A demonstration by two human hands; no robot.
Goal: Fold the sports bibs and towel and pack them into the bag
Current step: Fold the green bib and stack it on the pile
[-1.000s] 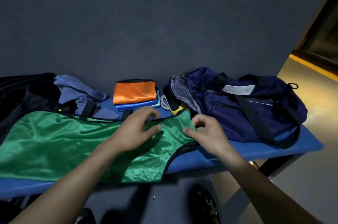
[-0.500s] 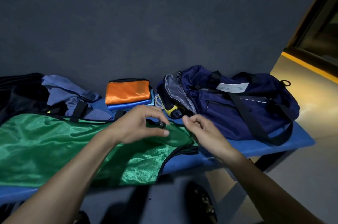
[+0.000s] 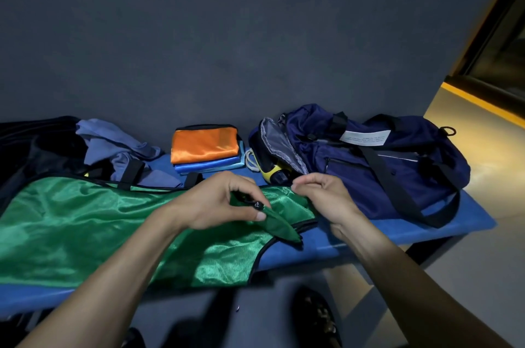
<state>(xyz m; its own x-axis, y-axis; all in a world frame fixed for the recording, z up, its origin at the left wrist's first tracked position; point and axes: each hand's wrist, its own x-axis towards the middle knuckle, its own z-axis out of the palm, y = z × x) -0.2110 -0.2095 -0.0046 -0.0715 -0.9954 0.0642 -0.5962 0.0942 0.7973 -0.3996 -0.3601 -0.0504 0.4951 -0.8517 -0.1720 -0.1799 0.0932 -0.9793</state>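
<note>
A shiny green bib [image 3: 93,228] lies spread over the blue bench [image 3: 403,231]. My left hand [image 3: 224,202] pinches its right shoulder strap and holds that strap lifted off the bench. My right hand [image 3: 321,200] hovers just right of it with curled fingers, pinching the bib's upper right edge. Behind them a folded orange bib [image 3: 203,144] sits on a folded blue bib [image 3: 210,166]. The navy bag [image 3: 377,160] stands open at the right. A crumpled blue-grey towel [image 3: 119,146] lies at the back left.
A yellow and black object [image 3: 274,174] and a white cord [image 3: 251,161] sit at the bag's mouth. Dark clothing [image 3: 31,148] is piled at the far left. A grey wall runs close behind the bench. Floor and a shoe [image 3: 315,316] show below.
My left hand has picked up the green bib's right strap and drawn it up and toward me. My right hand has shifted slightly right along the edge.
</note>
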